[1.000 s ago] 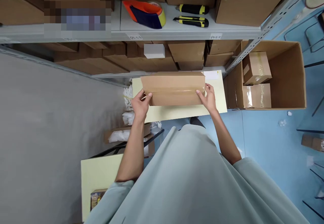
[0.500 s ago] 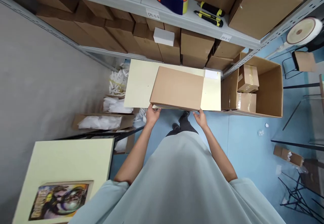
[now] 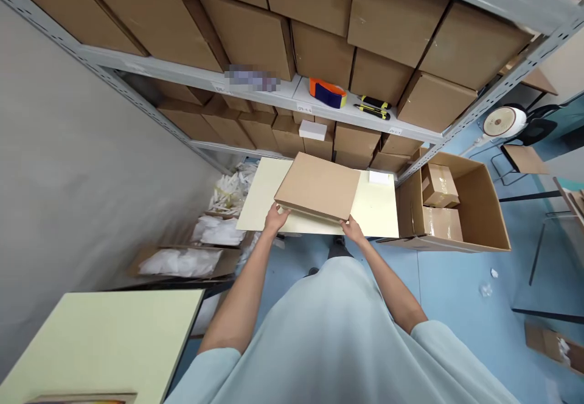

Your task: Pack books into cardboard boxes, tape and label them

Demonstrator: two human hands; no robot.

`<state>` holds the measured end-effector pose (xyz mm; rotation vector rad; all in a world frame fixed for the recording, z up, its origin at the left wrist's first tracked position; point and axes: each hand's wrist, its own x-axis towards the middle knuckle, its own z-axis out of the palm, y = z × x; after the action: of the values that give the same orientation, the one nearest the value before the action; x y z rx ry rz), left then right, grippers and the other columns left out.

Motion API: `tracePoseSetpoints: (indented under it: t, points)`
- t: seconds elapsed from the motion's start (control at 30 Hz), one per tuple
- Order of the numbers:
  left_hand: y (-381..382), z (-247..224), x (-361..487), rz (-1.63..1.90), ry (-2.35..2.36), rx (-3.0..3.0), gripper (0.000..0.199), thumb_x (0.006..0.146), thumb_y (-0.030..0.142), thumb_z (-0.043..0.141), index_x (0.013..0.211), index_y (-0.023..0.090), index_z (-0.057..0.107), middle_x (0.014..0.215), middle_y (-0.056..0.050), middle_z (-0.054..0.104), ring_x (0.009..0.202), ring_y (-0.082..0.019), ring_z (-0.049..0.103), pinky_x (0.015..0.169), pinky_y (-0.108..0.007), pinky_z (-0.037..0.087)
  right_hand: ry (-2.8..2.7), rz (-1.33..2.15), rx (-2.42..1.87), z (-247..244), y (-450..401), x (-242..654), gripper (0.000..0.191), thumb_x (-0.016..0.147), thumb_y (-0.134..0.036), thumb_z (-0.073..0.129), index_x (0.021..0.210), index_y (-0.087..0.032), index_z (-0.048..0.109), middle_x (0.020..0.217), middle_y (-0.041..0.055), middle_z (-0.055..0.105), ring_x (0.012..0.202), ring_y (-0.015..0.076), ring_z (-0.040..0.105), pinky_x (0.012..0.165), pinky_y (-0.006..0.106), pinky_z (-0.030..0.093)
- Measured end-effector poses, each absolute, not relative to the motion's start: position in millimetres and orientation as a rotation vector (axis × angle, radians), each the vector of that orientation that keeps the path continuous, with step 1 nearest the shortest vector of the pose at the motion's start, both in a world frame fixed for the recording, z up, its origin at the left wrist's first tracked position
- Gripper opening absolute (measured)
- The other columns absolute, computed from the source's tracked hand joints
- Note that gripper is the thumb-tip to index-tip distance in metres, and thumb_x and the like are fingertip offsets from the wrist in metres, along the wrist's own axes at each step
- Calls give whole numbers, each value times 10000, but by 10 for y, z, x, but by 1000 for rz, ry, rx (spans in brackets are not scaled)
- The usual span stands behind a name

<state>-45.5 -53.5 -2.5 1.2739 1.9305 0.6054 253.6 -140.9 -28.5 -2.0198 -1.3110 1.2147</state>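
At mid-frame, the left hand (image 3: 274, 219) and right hand (image 3: 353, 230) grip a flat cardboard box (image 3: 319, 185) near its lower corners, fingers (image 3: 283, 215) closed on it, over the pale desk (image 3: 379, 210).

Single head-worn view, looking forward and down, over both hands (image 3: 274, 219), shelving (image 3: 344, 118) beyond

Box (image 3: 319, 185): brn cardboard, rect., shallow, plain face up, askew over approx. mid of pale tabletop (image 3: 378, 212); contact w/ it unclear.
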Motion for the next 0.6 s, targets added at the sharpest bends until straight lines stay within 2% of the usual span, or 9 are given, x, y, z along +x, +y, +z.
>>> tracePoseSetpoints:
  t: [0.07, 0.13, 0.2, 0.27, 0.37, 0.47, 0.53, 0.6]
  points:
    - [-521, 30, -483, 664, 1948, 1189, 464, 880, 175, 774, 1329, 130, 669, 1243, -162, 834, 1228, -298, 796, 1099, -402, 636, -1338, 1288, -1970, -275, -1360, 2531, 443, 1007, -297, 669, 1436, -189, 694, 1278, 121, 866, 1012, 262, 851, 1040, 436, 682]
    - [-482, 103, -484, 742, 1958, 1117, 375, 912, 158, 718, 1283, 127, 670, 1194, -161, 823, 1114, -287, 815, 1094, -441, 649, -1371, 1314, -1942, -216, -1248, 2596, 525, 966, -353, 760, 1460, -191, 691, 1328, 134, 856, 1078, 287, 853, 1041, 443, 689]
    - [-381, 205, -438, 843, 1954, 1074, 349, 931, 160, 687, 1278, 137, 662, 1136, -132, 807, 1037, -269, 814, 1093, -467, 658, -1441, 1194, -1930, -72, -998, 2721, 649, 937, -418, 821, 1514, -162, 669, 1446, 192, 810, 1267, 344, 815, 1145, 492, 657]
    - [-199, 343, -327, 942, 1933, 1067, 375, 931, 180, 693, 1303, 159, 656, 1061, -78, 786, 1000, -247, 804, 1096, -464, 662, -1546, 949, -1902, 183, -565, 2861, 736, 958, -463, 810, 1581, -118, 625, 1586, 258, 721, 1491, 392, 700, 1294, 545, 560]
    - [213, 625, -35, 1103, 1828, 1097, 421, 902, 191, 722, 1319, 185, 669, 974, -27, 757, 952, -214, 786, 1055, -409, 667, -1723, 610, -1823, 763, 384, 2968, 782, 1042, -491, 726, 1668, -61, 540, 1748, 320, 560, 1658, 429, 539, 1393, 603, 436]
    - [683, 978, 335, 1269, 1657, 1139, 462, 887, 178, 720, 1347, 191, 684, 989, -34, 761, 921, -190, 775, 958, -346, 664, -1917, 345, -1653, 1432, 1426, 2842, 680, 1139, -483, 600, 1700, -109, 514, 1757, 282, 561, 1637, 408, 535, 1372, 618, 431]
    - [950, 1212, 571, 1334, 1563, 1182, 485, 898, 180, 711, 1383, 193, 685, 1024, -44, 774, 920, -175, 773, 931, -321, 656, -2037, 231, -1546, 1795, 2007, 2658, 577, 1166, -394, 547, 1673, -119, 543, 1692, 268, 618, 1578, 391, 570, 1342, 601, 449]
    - [1138, 1397, 766, 1387, 1482, 1227, 499, 901, 173, 699, 1400, 191, 690, 1038, -49, 783, 909, -165, 764, 910, -307, 648, -2126, 180, -1572, 2012, 2447, 2459, 499, 1143, -287, 561, 1590, -68, 604, 1614, 292, 657, 1517, 406, 595, 1298, 590, 473]
